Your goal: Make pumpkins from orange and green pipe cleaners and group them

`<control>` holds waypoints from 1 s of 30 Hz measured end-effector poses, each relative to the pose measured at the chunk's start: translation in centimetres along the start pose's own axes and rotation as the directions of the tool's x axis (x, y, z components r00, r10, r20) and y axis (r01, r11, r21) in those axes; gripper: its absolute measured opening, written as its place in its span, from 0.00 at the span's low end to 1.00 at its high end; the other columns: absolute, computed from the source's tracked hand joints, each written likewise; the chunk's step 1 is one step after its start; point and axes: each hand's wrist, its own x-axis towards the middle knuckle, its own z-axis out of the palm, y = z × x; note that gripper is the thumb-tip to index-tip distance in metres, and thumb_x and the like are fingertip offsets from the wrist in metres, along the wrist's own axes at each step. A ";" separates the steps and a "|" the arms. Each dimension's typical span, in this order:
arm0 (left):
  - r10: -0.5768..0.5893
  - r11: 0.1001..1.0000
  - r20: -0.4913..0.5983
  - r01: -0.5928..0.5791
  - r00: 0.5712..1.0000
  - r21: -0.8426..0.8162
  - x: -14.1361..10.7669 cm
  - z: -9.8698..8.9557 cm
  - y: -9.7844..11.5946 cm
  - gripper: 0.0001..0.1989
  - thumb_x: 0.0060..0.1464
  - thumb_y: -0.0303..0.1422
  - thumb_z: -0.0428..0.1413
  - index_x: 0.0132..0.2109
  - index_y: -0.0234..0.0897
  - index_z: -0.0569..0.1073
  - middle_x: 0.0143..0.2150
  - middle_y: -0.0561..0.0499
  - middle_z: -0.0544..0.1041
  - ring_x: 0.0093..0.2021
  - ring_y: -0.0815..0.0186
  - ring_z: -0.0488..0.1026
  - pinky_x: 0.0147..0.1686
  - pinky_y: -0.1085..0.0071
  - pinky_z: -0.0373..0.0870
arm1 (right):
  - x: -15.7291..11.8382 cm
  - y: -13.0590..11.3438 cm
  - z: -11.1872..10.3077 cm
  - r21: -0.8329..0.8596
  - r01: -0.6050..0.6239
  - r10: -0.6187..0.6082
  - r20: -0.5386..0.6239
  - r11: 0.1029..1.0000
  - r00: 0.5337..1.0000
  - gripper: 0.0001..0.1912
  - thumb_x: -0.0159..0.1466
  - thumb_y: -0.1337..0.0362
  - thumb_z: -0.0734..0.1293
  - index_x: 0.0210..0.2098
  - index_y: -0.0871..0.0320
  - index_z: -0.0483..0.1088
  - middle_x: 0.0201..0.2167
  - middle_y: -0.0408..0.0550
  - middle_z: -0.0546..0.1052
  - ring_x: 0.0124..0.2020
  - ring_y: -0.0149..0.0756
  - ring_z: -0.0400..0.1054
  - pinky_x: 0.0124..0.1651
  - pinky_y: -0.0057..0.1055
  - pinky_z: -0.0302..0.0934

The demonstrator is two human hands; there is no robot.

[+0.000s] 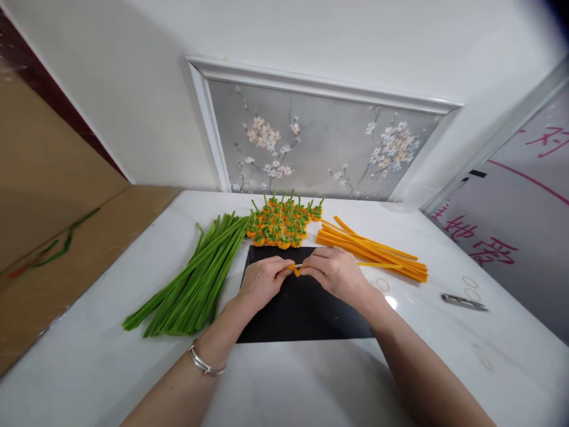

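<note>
Over the black mat (pixel 306 314), my left hand (pixel 267 277) pinches one end of a short orange pipe cleaner (pixel 297 271). My right hand (pixel 335 273) pinches its other side, with the fingertips of both hands close together. A thin pale stick or rod seems to run between the fingertips, partly hidden by them. Just beyond the mat stand several small orange pieces with green stems (pixel 284 222). A pile of green pipe cleaners (pixel 195 284) lies left of my left hand. Orange pipe cleaners (pixel 377 252) lie beyond and right of my right hand.
On the white table (pixel 311 385), small snips (pixel 464 302) lie at the right, near several thin rings (pixel 383 285). A framed floral panel (pixel 320 142) is behind the table. Brown cardboard (pixel 66 237) borders the left side, and a board with red writing (pixel 511 219) stands at the right.
</note>
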 end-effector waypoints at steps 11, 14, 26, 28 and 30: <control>0.134 0.991 0.023 -0.134 0.991 -0.024 -0.2 -0.2 1.4 0.08 0.59 0.29 0.53 0.41 0.40 0.77 0.36 0.51 0.79 0.38 0.66 0.75 0.39 0.72 0.69 | 0.2 1.2 1.7 0.189 -0.124 0.161 -0.194 0.974 0.968 0.14 0.68 0.58 0.61 0.34 0.56 0.76 0.32 0.47 0.77 0.33 0.34 0.70 0.39 0.28 0.58; 0.141 0.989 0.004 -0.141 0.990 -0.038 -0.2 -0.3 1.6 0.08 0.59 0.29 0.54 0.40 0.41 0.78 0.35 0.52 0.79 0.37 0.66 0.75 0.38 0.71 0.69 | 0.2 1.8 2.1 0.251 -0.168 0.213 -0.164 0.953 0.963 0.12 0.67 0.58 0.62 0.35 0.55 0.77 0.33 0.47 0.77 0.33 0.33 0.70 0.38 0.27 0.59; 0.090 0.995 -0.108 -0.095 0.990 -0.035 -0.2 -0.3 1.9 0.13 0.59 0.28 0.53 0.49 0.41 0.75 0.37 0.51 0.79 0.36 0.66 0.75 0.38 0.71 0.71 | 0.1 4.1 4.0 0.429 -0.224 0.195 0.112 0.875 0.974 0.11 0.64 0.61 0.64 0.31 0.56 0.76 0.25 0.42 0.76 0.27 0.29 0.68 0.30 0.23 0.56; 0.079 0.996 -0.098 -0.082 0.992 -0.031 -0.2 -0.3 1.9 0.13 0.59 0.28 0.53 0.49 0.42 0.76 0.37 0.51 0.79 0.37 0.66 0.75 0.38 0.71 0.71 | -0.2 4.0 4.0 0.443 -0.221 0.167 0.159 0.869 0.973 0.11 0.63 0.60 0.65 0.29 0.57 0.76 0.21 0.40 0.74 0.23 0.28 0.66 0.27 0.23 0.55; 0.050 0.998 -0.081 -0.053 0.995 -0.035 -0.1 -0.3 1.9 0.12 0.59 0.28 0.52 0.47 0.42 0.77 0.37 0.51 0.79 0.37 0.66 0.75 0.38 0.72 0.70 | -0.4 3.9 4.0 0.452 -0.224 0.157 0.183 0.863 0.971 0.11 0.63 0.59 0.66 0.28 0.57 0.75 0.20 0.40 0.73 0.22 0.28 0.65 0.26 0.23 0.55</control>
